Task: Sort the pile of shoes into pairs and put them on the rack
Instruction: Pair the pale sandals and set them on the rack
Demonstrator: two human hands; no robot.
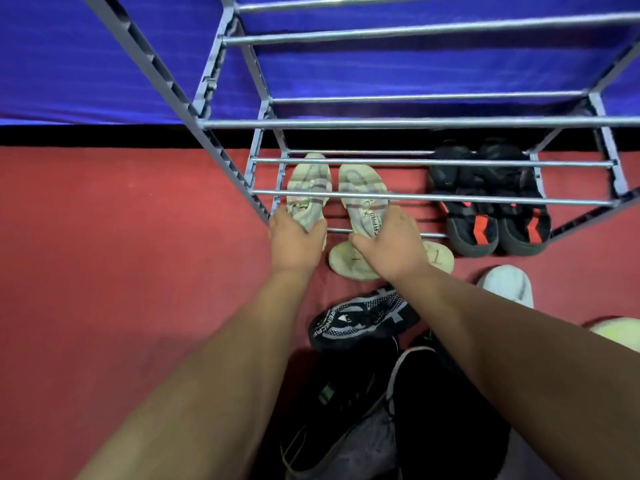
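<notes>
Two pale grey knit sneakers lie side by side on the bottom bars of the grey metal rack (398, 123). My left hand (296, 239) grips the heel of the left sneaker (309, 188). My right hand (389, 242) holds the heel of the right sneaker (363, 199). A pair of black shoes with red marks (491, 209) sits on the same tier at the right. On the red floor below my hands lie a cream shoe (349, 261), a black and white patterned sneaker (360, 318) and darker shoes (346, 410) in a pile.
A white shoe (509, 284) and a yellow-green shoe (620, 332) lie on the floor at the right. The rack's upper tiers (415, 29) hold nothing in view. A blue cloth wall (86, 64) stands behind the rack. Red carpet (121, 271) spreads to the left.
</notes>
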